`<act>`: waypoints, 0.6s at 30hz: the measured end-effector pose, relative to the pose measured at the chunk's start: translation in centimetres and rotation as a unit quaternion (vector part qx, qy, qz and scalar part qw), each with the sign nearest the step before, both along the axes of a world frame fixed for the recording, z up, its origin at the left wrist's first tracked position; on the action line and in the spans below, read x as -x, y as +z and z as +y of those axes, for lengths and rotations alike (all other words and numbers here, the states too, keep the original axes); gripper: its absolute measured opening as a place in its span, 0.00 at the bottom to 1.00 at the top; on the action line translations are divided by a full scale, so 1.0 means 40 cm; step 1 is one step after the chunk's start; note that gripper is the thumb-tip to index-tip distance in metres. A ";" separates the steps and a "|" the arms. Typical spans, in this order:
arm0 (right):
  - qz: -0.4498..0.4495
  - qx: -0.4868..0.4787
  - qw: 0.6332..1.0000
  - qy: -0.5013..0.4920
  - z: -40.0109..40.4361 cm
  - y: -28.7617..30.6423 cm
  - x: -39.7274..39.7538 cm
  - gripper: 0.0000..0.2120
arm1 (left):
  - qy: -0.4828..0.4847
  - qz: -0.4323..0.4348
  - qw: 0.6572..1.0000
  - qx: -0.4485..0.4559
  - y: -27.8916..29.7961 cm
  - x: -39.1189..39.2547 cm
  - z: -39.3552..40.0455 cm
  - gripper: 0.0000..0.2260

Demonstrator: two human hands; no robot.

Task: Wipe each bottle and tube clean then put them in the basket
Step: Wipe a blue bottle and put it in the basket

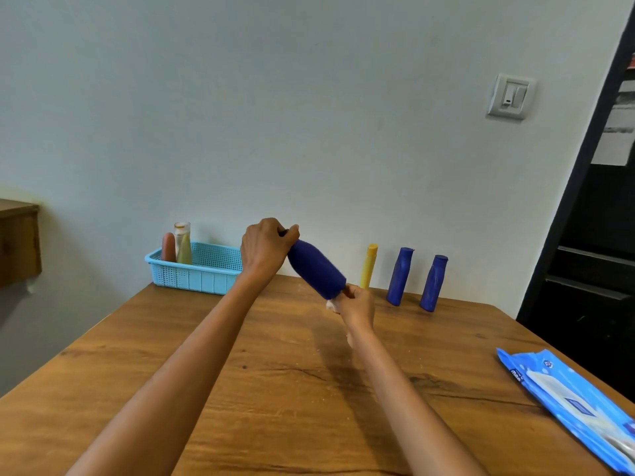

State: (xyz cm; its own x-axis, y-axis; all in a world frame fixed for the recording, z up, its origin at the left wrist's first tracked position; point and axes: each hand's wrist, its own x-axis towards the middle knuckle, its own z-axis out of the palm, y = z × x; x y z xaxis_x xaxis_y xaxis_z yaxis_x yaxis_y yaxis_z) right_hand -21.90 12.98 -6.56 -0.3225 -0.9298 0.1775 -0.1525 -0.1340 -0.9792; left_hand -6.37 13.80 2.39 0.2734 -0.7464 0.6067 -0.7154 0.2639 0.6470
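Note:
My left hand (264, 249) grips the upper end of a dark blue bottle (316, 269), held tilted above the table. At the bottle's lower end my right hand (357, 305) presses a white wipe (330, 305) against it. A light blue basket (202, 269) stands at the back left and holds a brown-orange tube (168, 247) and a pale yellow-green bottle (184, 242), both upright. A yellow tube (369, 266) and two more dark blue bottles (400, 276) (433, 283) stand upright along the wall to the right.
The wooden table (275, 389) reaches to the wall. A blue pack of wet wipes (570, 403) lies at the table's right edge. A dark shelf unit (591, 252) stands to the right, and a wooden piece of furniture (17, 242) at the far left.

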 end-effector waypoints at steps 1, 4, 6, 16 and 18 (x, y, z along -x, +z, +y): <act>-0.060 -0.013 0.998 0.001 0.003 0.002 -0.003 0.07 | 0.003 -0.003 1.000 0.008 0.002 0.009 0.004 0.11; -0.226 -0.042 0.973 -0.010 -0.002 0.009 -0.010 0.12 | 0.008 -0.003 1.000 0.030 0.001 0.029 0.012 0.12; -0.296 -0.060 0.953 0.001 -0.001 0.013 -0.011 0.12 | 0.006 0.006 0.999 0.032 -0.008 0.036 0.016 0.14; -0.435 -0.107 0.894 0.023 0.001 0.010 -0.012 0.13 | -0.021 -0.054 0.997 0.049 -0.052 0.092 0.028 0.13; -0.419 -0.088 0.904 -0.012 -0.006 0.006 -0.016 0.12 | -0.024 -0.056 0.997 0.043 -0.051 0.099 0.027 0.14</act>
